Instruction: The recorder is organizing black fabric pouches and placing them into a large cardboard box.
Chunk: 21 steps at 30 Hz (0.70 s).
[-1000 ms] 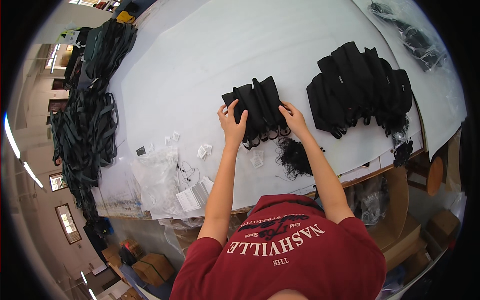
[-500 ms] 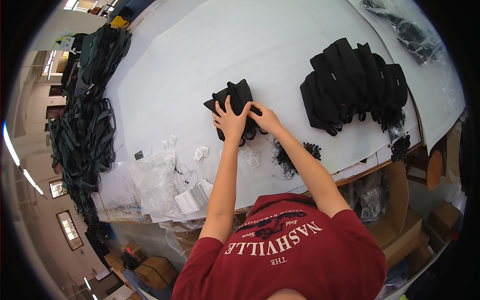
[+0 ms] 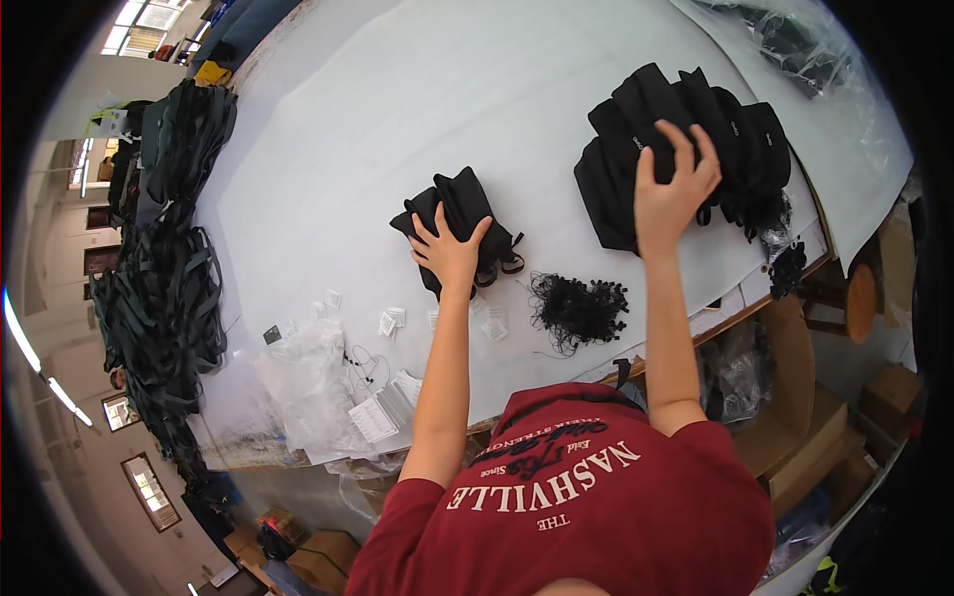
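My left hand (image 3: 447,253) lies with spread fingers on a small stack of black fabric pouches (image 3: 464,204) in the middle of the white table. Short black loops stick out along the stack's near right edge. Over at the right, my right hand (image 3: 678,189) is raised above the near part of a larger fanned pile of black pouches (image 3: 621,114). Its fingers are apart and curved, with nothing between them. Whether its fingertips touch the pile I cannot tell. Between my forearms sits a tangled heap of black strings with small black tags (image 3: 581,310).
Small white labels (image 3: 391,320), a clear plastic bag (image 3: 310,382) and a fanned stack of white printed cards (image 3: 383,409) lie near the front left. Dark straps (image 3: 164,288) hang in a big bundle off the table's left side. Cardboard boxes (image 3: 810,452) stand below right; a wooden stool (image 3: 860,303) is beside the table.
My right hand has left the small stack and moved right to the larger pile, its fingers parting. My left hand stays on the small stack. The whole view has shifted slightly.
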### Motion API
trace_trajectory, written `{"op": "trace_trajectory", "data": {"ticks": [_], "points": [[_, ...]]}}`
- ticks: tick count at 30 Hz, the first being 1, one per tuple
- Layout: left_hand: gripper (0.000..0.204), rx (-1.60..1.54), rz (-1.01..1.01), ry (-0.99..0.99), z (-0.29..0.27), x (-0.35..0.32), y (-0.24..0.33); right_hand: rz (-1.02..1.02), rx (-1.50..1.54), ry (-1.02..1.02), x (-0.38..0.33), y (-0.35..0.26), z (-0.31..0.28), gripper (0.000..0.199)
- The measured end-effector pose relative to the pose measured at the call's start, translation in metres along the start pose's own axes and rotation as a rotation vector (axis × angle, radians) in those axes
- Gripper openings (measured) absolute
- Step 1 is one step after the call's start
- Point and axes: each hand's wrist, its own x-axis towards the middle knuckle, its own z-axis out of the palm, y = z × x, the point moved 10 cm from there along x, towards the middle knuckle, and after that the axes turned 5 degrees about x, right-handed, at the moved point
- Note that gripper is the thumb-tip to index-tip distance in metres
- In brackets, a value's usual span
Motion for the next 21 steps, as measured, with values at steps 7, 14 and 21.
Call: {"op": "trace_trajectory", "data": {"ticks": [7,14,21], "points": [[0.087,-0.02,0.055,0.03,0.003,0.0,0.011,0.169,-0.131,-0.349,0.042,0.076,0.015,0.042],[0.085,-0.027,0.073,0.058,0.0,-0.001,0.005,0.224,0.423,0.301,0.04,0.048,-0.054,0.023],[0.083,-0.052,0.078,0.052,0.001,-0.002,0.007,1.645,1.382,-0.316,-0.203,0.039,0.162,0.025]]}}
